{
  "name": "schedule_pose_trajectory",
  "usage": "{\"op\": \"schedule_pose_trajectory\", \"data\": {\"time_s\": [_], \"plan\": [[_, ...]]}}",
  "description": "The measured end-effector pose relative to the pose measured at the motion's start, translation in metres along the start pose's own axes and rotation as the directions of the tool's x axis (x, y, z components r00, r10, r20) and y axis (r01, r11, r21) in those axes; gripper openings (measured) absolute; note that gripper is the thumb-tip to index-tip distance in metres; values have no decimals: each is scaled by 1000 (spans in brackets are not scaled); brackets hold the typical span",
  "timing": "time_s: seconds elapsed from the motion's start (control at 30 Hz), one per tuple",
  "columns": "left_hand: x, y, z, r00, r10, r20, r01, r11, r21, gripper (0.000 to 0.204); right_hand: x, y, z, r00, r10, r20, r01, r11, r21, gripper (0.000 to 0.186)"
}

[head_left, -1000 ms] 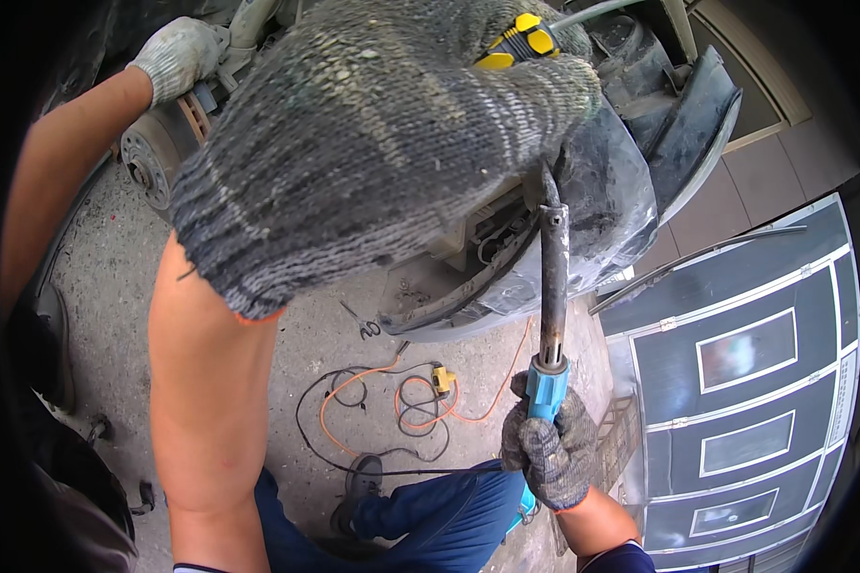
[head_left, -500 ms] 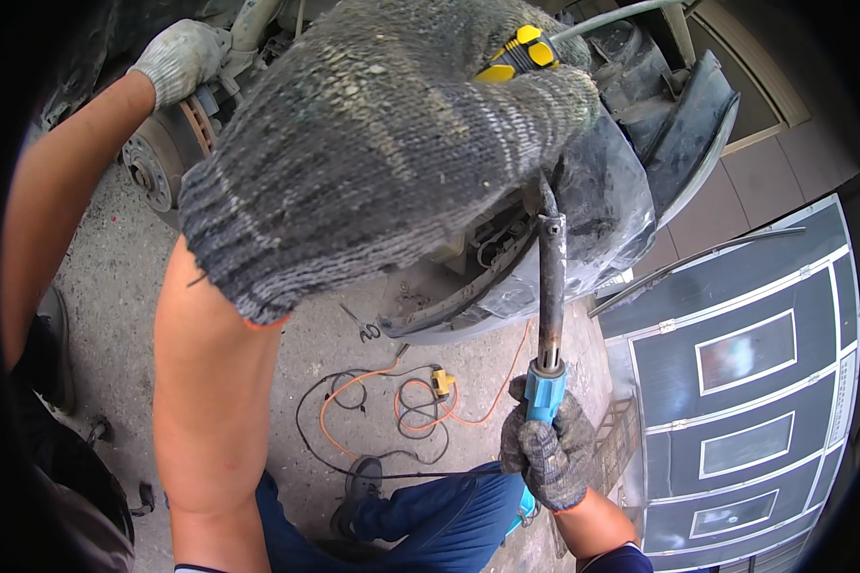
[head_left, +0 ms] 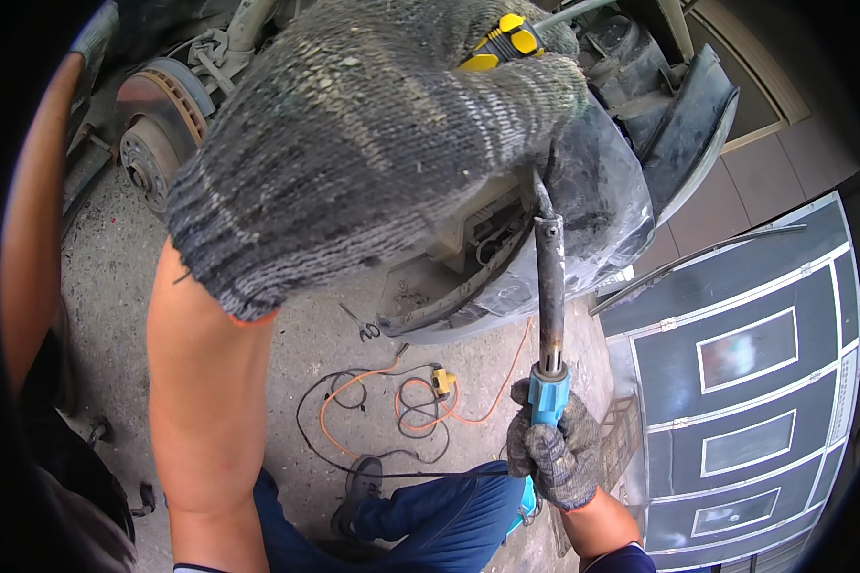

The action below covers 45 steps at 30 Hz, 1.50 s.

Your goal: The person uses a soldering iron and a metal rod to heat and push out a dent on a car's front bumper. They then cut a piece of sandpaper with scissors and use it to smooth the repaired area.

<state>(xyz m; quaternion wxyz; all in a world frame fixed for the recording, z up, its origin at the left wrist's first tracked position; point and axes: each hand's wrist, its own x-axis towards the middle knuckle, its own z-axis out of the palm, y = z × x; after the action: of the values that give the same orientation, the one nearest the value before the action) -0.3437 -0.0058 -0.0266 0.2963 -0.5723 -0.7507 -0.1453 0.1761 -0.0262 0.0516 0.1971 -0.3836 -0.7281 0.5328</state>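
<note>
The right hand point(head_left: 556, 454), gloved, sits toward 5 o'clock in the view, its fingers wrapped around the blue handle of a heat gun point(head_left: 550, 296). The gun's metal barrel rises from that hand toward 12 o'clock, and its bent tip ends right by the lower edge of the left hand point(head_left: 382, 134), just in front of the grey bumper point(head_left: 607, 196) at 2 o'clock. So the heat gun spans the space between the two hands, its handle in the right and its tip beside the left.

The left hand, in a thick grey knit glove, fills 11 to 12 o'clock. It is closed around a yellow tool point(head_left: 505, 43) with black parts, which juts out at the glove's upper edge toward 12 o'clock.

The left fingers are hidden behind the back of the glove, so their exact grip cannot be made out. The glove also covers part of the bumper, and whether the gun's tip touches bumper or glove is hard to tell. At 10 o'clock, beyond a brake disc point(head_left: 153, 143), a co-worker's hand point(head_left: 94, 38) is dim and partly cut off by the dark rim.
</note>
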Motion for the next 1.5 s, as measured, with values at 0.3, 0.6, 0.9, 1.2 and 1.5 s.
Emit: {"op": "schedule_pose_trajectory", "data": {"time_s": [0.3, 0.6, 0.9, 1.2, 1.5], "plan": [[30, 118, -91, 979, -46, -201, -99, 752, -651, 15, -1, -4, -5, 1000, 17, 5, -17, 1000, 0, 42], [26, 134, -112, 952, -184, -246, -115, 529, -841, 16, -3, -6, -6, 998, 26, 54, -27, 999, 23, 43], [18, 139, -120, 932, -244, -266, -146, 421, -895, 17, -2, -20, -10, 996, 37, 78, -42, 996, 75, 48], [15, 148, -126, 914, -290, -284, -186, 324, -928, 19, -5, -15, -14, 996, 62, 60, -65, 997, 38, 48], [11, 162, -131, 895, -331, -299, -230, 231, -945, 22, -5, -13, -14, 993, 95, 74, -100, 992, 72, 50]]}}
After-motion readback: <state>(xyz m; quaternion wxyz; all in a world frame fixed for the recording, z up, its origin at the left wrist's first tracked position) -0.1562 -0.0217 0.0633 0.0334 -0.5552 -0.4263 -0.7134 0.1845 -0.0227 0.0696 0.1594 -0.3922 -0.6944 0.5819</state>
